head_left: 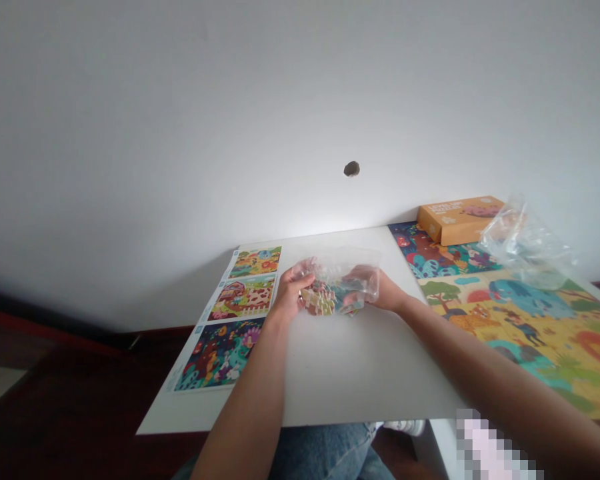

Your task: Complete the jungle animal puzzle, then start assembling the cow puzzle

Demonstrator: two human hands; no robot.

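Just above the middle of the white table, a clear plastic bag (337,263) is held between both hands. Colourful jigsaw puzzle pieces (321,298) show inside it or at its near edge; which of the two I cannot tell. My left hand (293,290) grips the bag's left side, its thumb lying over the pieces. On the right, my right hand (367,287) is partly behind or within the see-through plastic, fingers curled around the bag and pieces.
A sheet with three printed pictures (243,300) lies along the table's (350,373) left side. At the right are a yellow animal puzzle (465,293), a dark puzzle picture (415,250), an orange puzzle box (460,220) and another crumpled clear bag (530,243). A wall rises behind.
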